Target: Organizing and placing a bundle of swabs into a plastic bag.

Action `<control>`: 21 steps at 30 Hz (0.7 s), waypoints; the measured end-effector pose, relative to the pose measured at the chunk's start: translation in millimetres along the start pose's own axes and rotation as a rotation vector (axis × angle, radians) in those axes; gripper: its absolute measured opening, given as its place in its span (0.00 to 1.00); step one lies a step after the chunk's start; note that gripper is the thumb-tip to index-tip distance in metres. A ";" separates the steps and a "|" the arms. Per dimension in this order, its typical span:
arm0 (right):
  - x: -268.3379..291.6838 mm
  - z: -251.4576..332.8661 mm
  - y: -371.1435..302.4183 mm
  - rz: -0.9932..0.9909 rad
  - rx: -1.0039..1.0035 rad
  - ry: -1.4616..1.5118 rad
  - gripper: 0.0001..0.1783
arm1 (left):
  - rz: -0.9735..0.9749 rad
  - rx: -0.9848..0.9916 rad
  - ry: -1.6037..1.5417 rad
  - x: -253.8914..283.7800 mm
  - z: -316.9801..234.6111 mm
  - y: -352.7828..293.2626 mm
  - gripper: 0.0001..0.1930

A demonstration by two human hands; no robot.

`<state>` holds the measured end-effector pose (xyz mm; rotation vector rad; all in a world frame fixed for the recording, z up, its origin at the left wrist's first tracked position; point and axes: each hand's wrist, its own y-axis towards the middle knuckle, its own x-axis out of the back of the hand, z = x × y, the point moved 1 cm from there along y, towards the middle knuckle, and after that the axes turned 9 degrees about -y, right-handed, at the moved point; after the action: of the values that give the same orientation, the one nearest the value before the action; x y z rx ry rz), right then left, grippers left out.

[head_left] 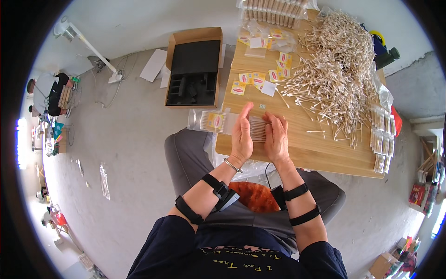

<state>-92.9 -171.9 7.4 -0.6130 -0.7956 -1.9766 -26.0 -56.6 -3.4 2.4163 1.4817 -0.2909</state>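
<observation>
A flat row of cotton swabs [257,129] lies near the table's front-left edge, between my two hands. My left hand [244,137] stands on edge against the swabs' left ends, its fingers stretched out. On the other side, my right hand [277,138] has its fingers bent and pressed together on the right ends; its thumb is mostly hidden. Just left of my left hand, a clear plastic bag of swabs with a yellow-and-white label card [215,121] reaches over the table edge.
A big heap of loose cotton swabs [341,60] covers the back right of the wooden table [320,158]. Yellow label cards [258,79] lie at the left. Packed bags [382,135] line the right edge; more bundles [274,11] sit behind. An open cardboard box [217,88] stands on the floor.
</observation>
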 end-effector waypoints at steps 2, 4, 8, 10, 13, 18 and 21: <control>0.3 3.0 -1.1 0.014 -0.017 0.032 0.18 | 0.020 0.012 0.023 1.6 -0.8 -0.5 0.40; 0.2 5.1 -3.3 -0.010 -0.114 0.148 0.17 | 0.025 0.020 0.017 3.1 -1.2 -0.8 0.40; -4.9 4.0 -4.1 -0.135 -0.271 0.444 0.18 | 0.053 0.028 -0.005 2.7 -1.0 -1.2 0.39; -7.4 4.4 -4.7 -0.131 -0.254 0.489 0.19 | 0.078 0.041 0.007 3.0 -1.7 -0.5 0.39; -9.6 7.4 -6.4 -0.067 -0.239 0.507 0.20 | 0.114 0.073 -0.011 5.0 -2.8 2.2 0.39; 8.1 -1.7 -10.8 -0.075 -0.154 0.313 0.27 | 0.061 0.131 -0.221 11.7 -4.3 4.8 0.38; 24.8 1.6 -21.2 0.113 0.073 -0.259 0.40 | 0.083 0.110 -0.177 18.9 -7.1 4.5 0.38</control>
<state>-123.1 -176.0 19.2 -0.8628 -0.9639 -1.7790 -13.3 -40.3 -2.1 2.4560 1.3173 -0.5652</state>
